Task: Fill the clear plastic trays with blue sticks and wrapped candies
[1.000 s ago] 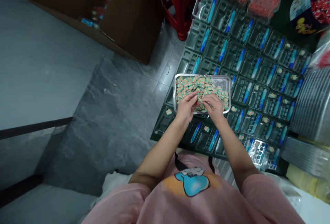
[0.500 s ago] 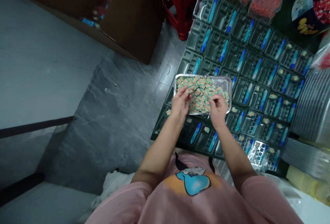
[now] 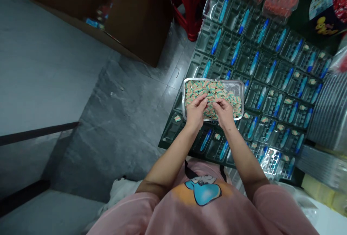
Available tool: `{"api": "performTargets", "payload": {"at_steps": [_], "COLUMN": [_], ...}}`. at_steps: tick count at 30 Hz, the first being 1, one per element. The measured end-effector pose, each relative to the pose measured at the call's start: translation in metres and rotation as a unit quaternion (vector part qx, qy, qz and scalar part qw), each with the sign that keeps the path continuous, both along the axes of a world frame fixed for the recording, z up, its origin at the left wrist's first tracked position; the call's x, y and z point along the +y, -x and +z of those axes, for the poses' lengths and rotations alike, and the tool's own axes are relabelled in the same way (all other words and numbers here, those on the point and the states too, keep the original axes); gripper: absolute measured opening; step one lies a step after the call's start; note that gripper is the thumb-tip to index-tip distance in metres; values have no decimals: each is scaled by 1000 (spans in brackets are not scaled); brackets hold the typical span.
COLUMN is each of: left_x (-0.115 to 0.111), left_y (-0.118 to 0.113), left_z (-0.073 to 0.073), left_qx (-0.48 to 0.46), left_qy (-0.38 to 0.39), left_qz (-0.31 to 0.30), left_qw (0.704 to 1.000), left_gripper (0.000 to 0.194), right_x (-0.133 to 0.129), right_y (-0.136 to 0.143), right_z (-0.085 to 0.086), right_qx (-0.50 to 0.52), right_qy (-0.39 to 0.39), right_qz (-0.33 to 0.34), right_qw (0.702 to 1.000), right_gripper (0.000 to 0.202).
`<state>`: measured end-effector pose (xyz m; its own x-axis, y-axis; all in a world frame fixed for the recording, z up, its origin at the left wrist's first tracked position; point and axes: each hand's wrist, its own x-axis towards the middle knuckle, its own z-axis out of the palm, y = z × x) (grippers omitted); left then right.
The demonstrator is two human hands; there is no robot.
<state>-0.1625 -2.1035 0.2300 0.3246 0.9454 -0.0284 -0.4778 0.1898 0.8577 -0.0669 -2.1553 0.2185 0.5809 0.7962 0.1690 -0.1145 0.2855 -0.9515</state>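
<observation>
A shallow metal tray [image 3: 234, 86] holds a heap of small pink, cream and green striped pieces [image 3: 217, 90]. Over its near half, my left hand [image 3: 195, 113] and my right hand [image 3: 225, 113] are close together, fingertips pinched and almost meeting. Whatever lies between the fingertips is too small to tell from the pieces below. The tray rests on rows of clear plastic blister trays [image 3: 214, 4], most with a blue pen-shaped item [image 3: 253, 62] in a slot. Several near and right-hand blister trays also contain a striped piece [image 3: 217, 136].
Packs of red parts [image 3: 282, 0] and a printed tub of red items [image 3: 325, 14] stand at the back right. Stacked clear trays [image 3: 329, 108] line the right side. A red stool [image 3: 189, 7] and an open cardboard box [image 3: 141, 22] stand beyond the table's left edge.
My hands have come together over the metal tray, the left moving right and the right moving left. The metal tray has stayed in place.
</observation>
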Motion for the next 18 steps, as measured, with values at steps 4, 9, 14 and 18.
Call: {"api": "performTargets", "payload": {"at_steps": [4,9,14,18], "left_x": [-1,-3,-1,-2], "left_y": [3,3,1,-1], "left_z": [1,0,-1,-3], "left_qx": [-4,-3,7,20], "left_qy": [-13,-26,-25,-33], "left_qz": [-11,-15,-13,-6], "left_qw": [1000,1000,1000,999], "left_gripper": [35,39,39,42], "right_x": [0,2,2,3], "right_y": [-3,-6,-7,-8], "right_z": [2,3,4,4], "right_qx": [-5,-41,-68,-80], "right_qy": [1,-6,-10,1], "right_qz": [-17,-37,-50,-65], "right_qw": [1000,998,996,995], "right_gripper": [26,24,22,22]}}
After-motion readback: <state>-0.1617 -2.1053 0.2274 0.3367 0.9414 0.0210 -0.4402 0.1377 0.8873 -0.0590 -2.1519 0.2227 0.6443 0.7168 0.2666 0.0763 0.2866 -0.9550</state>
